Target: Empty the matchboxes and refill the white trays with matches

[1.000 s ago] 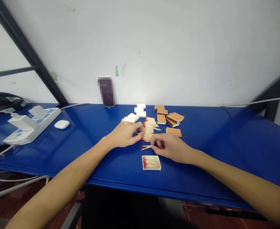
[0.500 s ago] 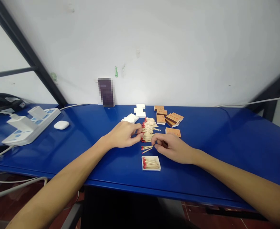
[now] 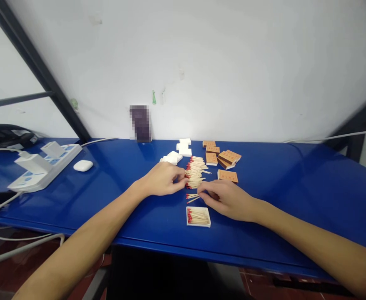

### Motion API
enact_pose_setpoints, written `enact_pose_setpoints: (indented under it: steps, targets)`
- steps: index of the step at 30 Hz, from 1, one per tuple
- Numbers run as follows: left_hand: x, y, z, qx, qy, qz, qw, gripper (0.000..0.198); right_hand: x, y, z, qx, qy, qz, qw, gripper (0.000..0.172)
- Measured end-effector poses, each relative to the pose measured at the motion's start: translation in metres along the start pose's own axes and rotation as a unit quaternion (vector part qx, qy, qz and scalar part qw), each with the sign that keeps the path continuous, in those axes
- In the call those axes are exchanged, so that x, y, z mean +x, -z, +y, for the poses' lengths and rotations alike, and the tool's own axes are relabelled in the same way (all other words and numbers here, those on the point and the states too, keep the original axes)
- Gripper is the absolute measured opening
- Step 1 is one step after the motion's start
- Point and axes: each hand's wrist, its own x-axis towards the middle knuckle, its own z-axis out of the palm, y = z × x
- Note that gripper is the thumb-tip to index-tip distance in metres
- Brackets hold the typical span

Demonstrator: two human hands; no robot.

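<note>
A pile of red-tipped matches (image 3: 195,171) lies on the blue table (image 3: 295,200). My left hand (image 3: 162,180) rests at the pile's left edge, fingers curled and pinched on a few matches. My right hand (image 3: 225,199) lies just below the pile, fingertips pinched on the ends of a few loose matches (image 3: 191,197). In front of both hands sits a white matchbox tray (image 3: 198,216) partly filled with matches, heads to the left.
Brown matchbox sleeves (image 3: 223,160) and empty white trays (image 3: 178,152) lie behind the pile. A white power strip (image 3: 43,166) with plugs and cables and a white earbud case (image 3: 83,166) are at the left. A dark blurred object (image 3: 140,123) leans on the wall.
My right hand has shifted slightly toward me and the loose matches; my left hand stays pinched at the pile. The view tilted a little.
</note>
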Motion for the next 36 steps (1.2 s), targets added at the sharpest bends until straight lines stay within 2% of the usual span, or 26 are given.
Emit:
enact_pose_setpoints:
  steps: [4, 8, 11, 20, 27, 36]
  targets:
    - [0.0009, 0.0009, -0.0002, -0.048, 0.035, -0.051, 0.997, 0.034, 0.0016, -0.0017, 0.0053, -0.020, -0.029, 0.015, 0.999, 0.019]
    - [0.0005, 0.0036, -0.0007, -0.098, 0.072, -0.117, 0.986, 0.039, 0.0024, -0.0029, 0.0062, -0.041, -0.028, 0.019, 0.999, 0.017]
    - [-0.0006, 0.0059, -0.0008, -0.123, 0.091, -0.146, 0.977, 0.041, 0.0025, -0.0039, 0.0048, -0.047, -0.023, 0.007, 0.999, 0.016]
    - [0.0001, 0.0059, 0.0015, -0.112, 0.096, -0.148, 0.978, 0.040, 0.0028, -0.0091, 0.0070, -0.049, -0.028, 0.014, 0.998, 0.014]
    - [0.0007, 0.0057, 0.0025, -0.109, 0.100, -0.149, 0.978, 0.038, 0.0023, -0.0077, 0.0054, -0.038, -0.023, 0.023, 0.999, 0.019]
    - [0.0011, 0.0039, 0.0018, -0.106, 0.090, -0.143, 0.980, 0.043, 0.0030, -0.0086, 0.0046, -0.052, -0.024, 0.013, 0.998, 0.014]
